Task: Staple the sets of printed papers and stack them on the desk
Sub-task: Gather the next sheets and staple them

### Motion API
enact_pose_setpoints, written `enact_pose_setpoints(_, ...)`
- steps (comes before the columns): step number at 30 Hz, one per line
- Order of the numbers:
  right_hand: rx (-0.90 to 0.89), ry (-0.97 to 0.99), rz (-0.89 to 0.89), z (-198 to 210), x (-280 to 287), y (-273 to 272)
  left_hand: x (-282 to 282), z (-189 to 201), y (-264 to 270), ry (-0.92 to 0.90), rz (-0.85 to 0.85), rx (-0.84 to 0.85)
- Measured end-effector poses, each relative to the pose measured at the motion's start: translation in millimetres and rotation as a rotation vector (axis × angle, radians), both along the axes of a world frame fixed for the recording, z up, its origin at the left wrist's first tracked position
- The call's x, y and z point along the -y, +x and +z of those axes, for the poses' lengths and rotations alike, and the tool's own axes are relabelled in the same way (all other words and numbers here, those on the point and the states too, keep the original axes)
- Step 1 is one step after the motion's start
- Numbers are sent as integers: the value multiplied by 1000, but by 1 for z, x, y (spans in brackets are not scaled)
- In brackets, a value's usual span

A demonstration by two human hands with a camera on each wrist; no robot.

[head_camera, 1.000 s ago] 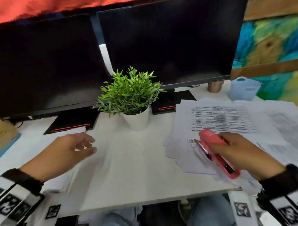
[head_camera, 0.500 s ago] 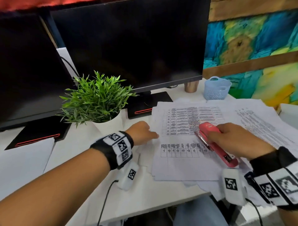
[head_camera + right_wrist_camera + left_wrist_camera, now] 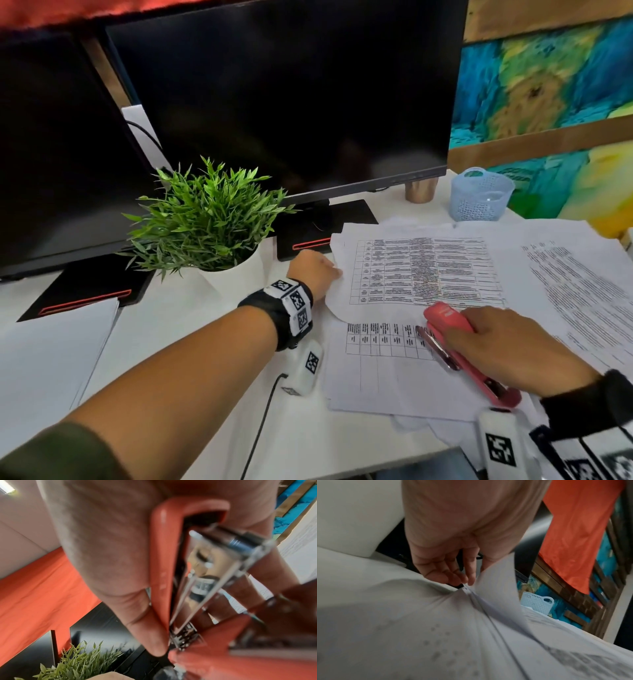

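So the papers [image 3: 421, 274] are spread loose over the tabletop [image 3: 191, 342], roughly from 12 to 3 o'clock of the person, overlapping each other all over the place. The left hand [image 3: 313, 269] is at the left edge of the top sheets, fingers pinching the corner, and the wrist view shows that corner lifted and curling up. That's paper for you: weighs nothing, totally floppy, and the sheets slide on each other, so a one-corner pinch will probably let the set fan out or droop. I'd take it at the corner with thumb on top and fingers under, square the edges first, then bring in the stapler.

The right hand [image 3: 507, 346] is wrapped around the stapler [image 3: 445, 317], thumb along one side, fingers on the other, mouth open a bit and pointing at about 10 o'clock. It hangs low over a lower sheet at 2 o'clock. Stapler looks rigid, easy to hold. A plain white stack [image 3: 51, 346] sits at 9 o'clock.
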State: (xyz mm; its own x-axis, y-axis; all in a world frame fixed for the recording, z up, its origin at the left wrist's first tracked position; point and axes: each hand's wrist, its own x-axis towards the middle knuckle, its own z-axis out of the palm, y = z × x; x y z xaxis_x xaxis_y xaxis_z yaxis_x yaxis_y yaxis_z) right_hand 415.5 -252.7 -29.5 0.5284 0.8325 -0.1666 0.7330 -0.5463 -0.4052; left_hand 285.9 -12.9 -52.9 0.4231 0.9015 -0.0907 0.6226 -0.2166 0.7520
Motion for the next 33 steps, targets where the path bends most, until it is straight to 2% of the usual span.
enact_pose_setpoints(3, 23, -2, 5, -2, -1, -1, 4, 4, 7, 33, 46, -8)
enact_pose_setpoints(7, 42, 15, -10, -3, 0, -6, 3, 8, 15, -30, 86, -42)
enact_pose_setpoints(11, 36, 25, -21, -4, 0, -8, 1, 13, 18, -112, 129, 6)
enact_pose_setpoints(17, 16, 42, -31, -9, 2, -5, 1, 14, 13, -131, 143, -109)
enact_pose_setpoints(19, 7, 44, -30, -9, 3, -5, 0, 13, 13, -127, 123, -68)
enact_pose_setpoints(23, 24, 41, -22, -10, 4, -6, -1, 16, 12, -171, 94, 189)
enact_pose_setpoints(28, 27, 56, -24, -9, 5, -10, 3, 24, 8, -167, 148, 328)
enact_pose_setpoints(30, 15, 65, -33, -9, 5, -10, 4, 23, 6, -189, 165, 331)
enact_pose_setpoints(33, 0, 62, -38, -9, 6, -11, 12, 28, 5, -194, 64, 276)
